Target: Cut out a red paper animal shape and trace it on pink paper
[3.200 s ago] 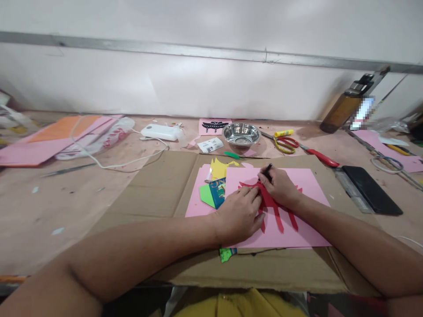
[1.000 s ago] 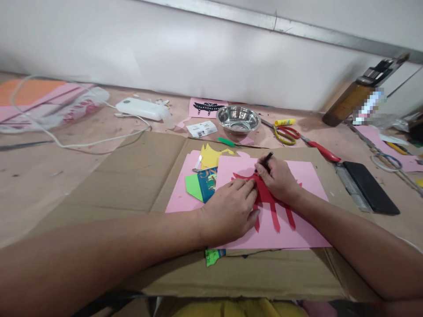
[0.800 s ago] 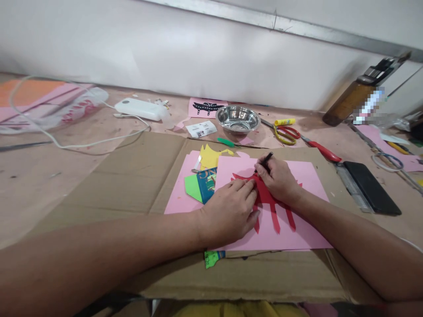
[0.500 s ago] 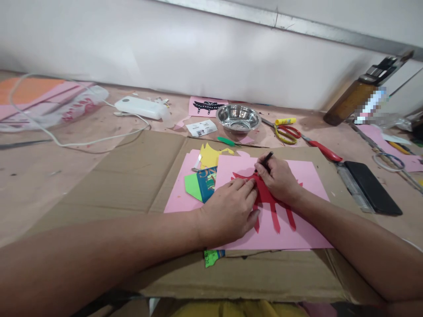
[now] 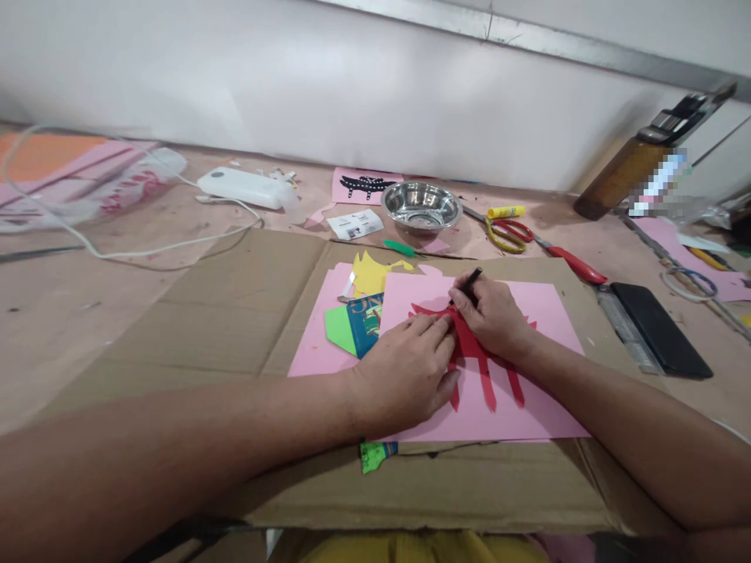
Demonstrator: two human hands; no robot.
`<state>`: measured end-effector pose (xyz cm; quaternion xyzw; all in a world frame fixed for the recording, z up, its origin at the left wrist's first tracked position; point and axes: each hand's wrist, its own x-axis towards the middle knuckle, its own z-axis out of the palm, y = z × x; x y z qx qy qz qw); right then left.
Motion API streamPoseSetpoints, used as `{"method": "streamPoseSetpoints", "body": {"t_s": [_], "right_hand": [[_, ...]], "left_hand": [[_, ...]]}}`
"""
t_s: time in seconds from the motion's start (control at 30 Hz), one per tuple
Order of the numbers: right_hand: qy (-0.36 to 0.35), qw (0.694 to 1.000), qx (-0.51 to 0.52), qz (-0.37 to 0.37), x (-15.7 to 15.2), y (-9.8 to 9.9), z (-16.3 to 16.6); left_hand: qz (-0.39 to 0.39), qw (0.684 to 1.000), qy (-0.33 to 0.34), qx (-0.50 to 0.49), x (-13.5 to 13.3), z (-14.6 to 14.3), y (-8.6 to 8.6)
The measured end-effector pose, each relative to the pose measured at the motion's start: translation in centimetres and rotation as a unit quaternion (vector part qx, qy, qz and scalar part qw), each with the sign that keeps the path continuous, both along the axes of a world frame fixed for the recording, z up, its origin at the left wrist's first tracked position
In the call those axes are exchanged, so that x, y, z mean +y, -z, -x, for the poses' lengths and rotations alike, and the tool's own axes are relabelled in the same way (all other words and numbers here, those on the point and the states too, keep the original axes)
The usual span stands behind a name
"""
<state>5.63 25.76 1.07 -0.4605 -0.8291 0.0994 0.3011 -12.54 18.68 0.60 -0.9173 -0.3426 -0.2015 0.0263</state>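
A red paper cutout with several legs lies on a pink sheet. My left hand rests flat over the cutout's left part, fingers stretched out and pressing on it. In my right hand is a black pen, gripped between thumb and fingers with its tip down at the cutout's upper edge. Both hands hide parts of the red shape. Under the pink sheet, to its left, stick out a yellow paper scrap and a green and blue printed piece.
Cardboard lies beneath the papers. Behind it stand a steel bowl, scissors, a yellow glue stick and a pink card with a black cutout. A black phone lies at right, a white power bank at left.
The whole view has shifted slightly. My right hand keeps the pen at nearly the same spot on the cutout, and my left hand stays in place.
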Motion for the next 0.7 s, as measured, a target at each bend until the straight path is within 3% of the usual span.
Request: {"method": "streamPoseSetpoints", "body": {"t_s": [0.7], "right_hand": [[0.012,1.0,0.005,-0.007,0.03,0.25,-0.06]], "left_hand": [[0.0,1.0,-0.003,0.016,0.08,0.03,0.02]]}}
